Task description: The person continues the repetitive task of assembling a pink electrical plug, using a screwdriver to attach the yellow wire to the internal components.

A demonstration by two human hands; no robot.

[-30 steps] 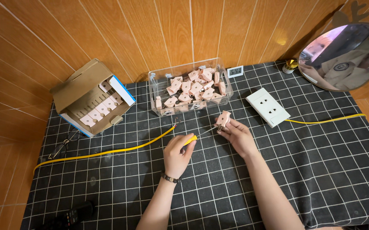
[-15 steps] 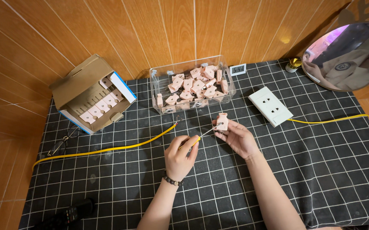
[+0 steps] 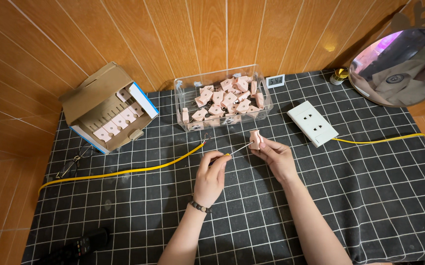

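Note:
My left hand (image 3: 211,175) grips a small screwdriver (image 3: 235,150) with a yellow handle, its thin metal shaft pointing up and right. The shaft's tip meets a small pink plastic piece (image 3: 255,139) pinched in the fingers of my right hand (image 3: 277,158). Both hands hover over the black checked cloth (image 3: 369,196), just in front of a clear plastic box (image 3: 222,98) filled with several more pink pieces. A yellow wire (image 3: 124,172) with a bared end lies on the cloth left of my left hand.
An open cardboard box (image 3: 105,114) holding pink pieces sits at the back left. A white wall socket (image 3: 312,123) with a yellow wire (image 3: 379,141) lies at the right, a round mirror (image 3: 403,66) behind it. Glasses (image 3: 75,162) and a black remote (image 3: 82,244) lie left.
My hands have drawn closer together and the screwdriver tip has moved up to the pink piece. The view has shifted slightly.

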